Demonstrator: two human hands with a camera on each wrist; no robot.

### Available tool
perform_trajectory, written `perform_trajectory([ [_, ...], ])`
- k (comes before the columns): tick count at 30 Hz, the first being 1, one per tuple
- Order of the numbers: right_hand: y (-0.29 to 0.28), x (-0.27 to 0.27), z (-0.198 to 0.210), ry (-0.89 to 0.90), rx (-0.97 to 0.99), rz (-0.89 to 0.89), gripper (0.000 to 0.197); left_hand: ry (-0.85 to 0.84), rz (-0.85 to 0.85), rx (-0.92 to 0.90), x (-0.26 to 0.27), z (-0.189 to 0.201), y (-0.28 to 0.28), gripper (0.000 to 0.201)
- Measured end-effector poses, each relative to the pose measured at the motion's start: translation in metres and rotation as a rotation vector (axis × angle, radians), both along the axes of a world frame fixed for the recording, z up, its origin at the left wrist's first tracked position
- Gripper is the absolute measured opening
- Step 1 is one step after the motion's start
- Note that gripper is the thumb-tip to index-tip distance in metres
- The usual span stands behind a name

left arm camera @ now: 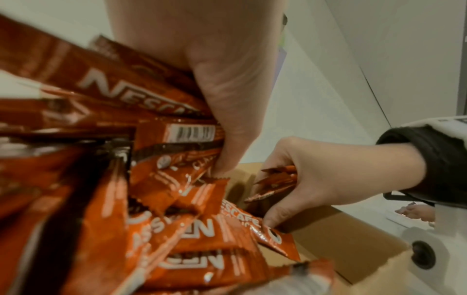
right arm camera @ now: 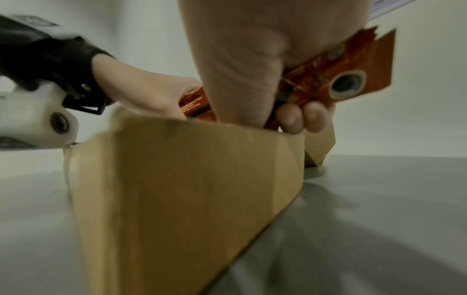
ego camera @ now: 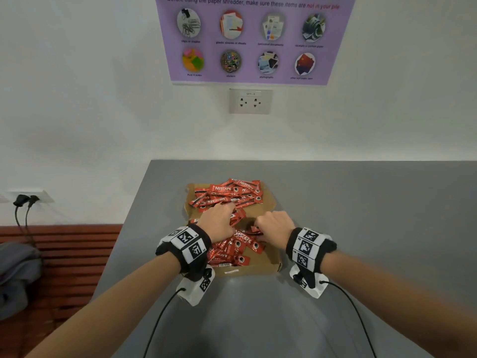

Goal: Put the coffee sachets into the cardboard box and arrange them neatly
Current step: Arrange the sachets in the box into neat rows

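Head view: the gathering step is judged to be under way, with Nescafé coffee sachets (ego camera: pixel 227 196) heaped loosely in the cardboard box (ego camera: pixel 269 266) on the grey table (ego camera: pixel 361 202). A bunch of sachets is gripped by the left hand (ego camera: pixel 219 223) over the box's middle; a few more are pinched in the curled right hand (ego camera: pixel 275 227) beside it. Next, squaring the bundles into parallel rows is called for
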State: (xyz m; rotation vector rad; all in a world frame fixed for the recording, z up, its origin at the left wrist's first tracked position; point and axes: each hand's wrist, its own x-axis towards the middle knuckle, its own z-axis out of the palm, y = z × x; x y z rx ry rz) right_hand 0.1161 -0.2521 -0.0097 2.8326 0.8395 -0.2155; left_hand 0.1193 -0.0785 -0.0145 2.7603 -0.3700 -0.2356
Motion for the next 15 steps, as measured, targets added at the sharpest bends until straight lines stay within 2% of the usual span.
perform_trajectory([
  [10,-0.0022,-0.0012,0.0037,-0.042,0.045,-0.038,0.015,0.059,-0.050,-0.006,0.0005,0.0018,0.0024,0.029],
  [15,-0.0011,-0.0010,-0.0013,-0.051,0.051,-0.062,0.014,0.083,-0.061,0.061,0.0044,0.0050,0.0006,0.027],
])
